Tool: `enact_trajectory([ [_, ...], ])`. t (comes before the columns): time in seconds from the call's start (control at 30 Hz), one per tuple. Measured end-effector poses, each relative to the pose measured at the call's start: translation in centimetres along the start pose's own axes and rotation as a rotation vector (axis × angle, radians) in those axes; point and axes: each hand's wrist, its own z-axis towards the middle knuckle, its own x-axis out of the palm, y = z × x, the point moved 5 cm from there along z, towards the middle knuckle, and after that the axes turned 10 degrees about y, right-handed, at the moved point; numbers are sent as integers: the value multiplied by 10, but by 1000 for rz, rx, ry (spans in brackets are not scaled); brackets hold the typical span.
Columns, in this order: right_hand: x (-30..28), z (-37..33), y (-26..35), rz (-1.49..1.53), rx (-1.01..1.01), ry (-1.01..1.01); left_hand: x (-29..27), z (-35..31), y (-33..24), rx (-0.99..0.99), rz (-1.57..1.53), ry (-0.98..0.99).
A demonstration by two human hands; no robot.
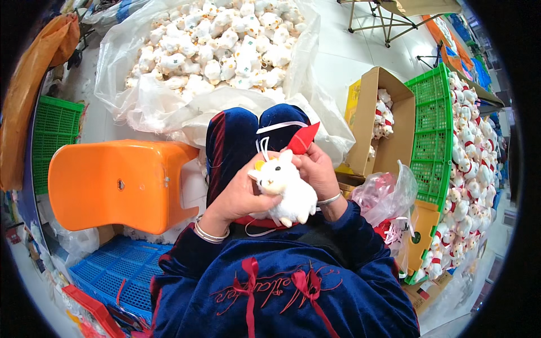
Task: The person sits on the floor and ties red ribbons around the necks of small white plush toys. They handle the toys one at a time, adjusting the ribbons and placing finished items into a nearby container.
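Head view: hands (239,190) around white plush toy (293,194), far side hidden.

Top: deep navy, velvety, soft sheen, long sleeves. Left sleeve (186,253) and right sleeve (360,239) match the body (225,315) of the garment. Across the front, flowing script embroidery (279,293) in thin red thread. Over it, two crimson ribbons, glossy, looped at top, tails trailing downward: one on wearer's left (250,293), one on wearer's right (309,284); fastening unclear. Trousers (239,138): same navy pile; dark red stripe (218,143) down outer side of left leg. Left wrist: pale, silvery bangles (209,235), more than one strand. Right wrist: single slim silvery band (329,199).
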Motion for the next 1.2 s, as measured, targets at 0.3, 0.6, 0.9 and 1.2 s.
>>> enact_trajectory([
  [0.3,15,-11,-1,-53,-44,63,-5,4,-5,130,72,-139],
  [0.6,21,-16,-5,-185,7,142,-20,-10,3,-8,155,-180],
  [0.9,11,-19,23,-437,-79,28,-48,-31,22,-19,-108,-323],
  [1.2,51,-16,34,-739,-74,-25,-42,-28,21,44,-80,-317],
])
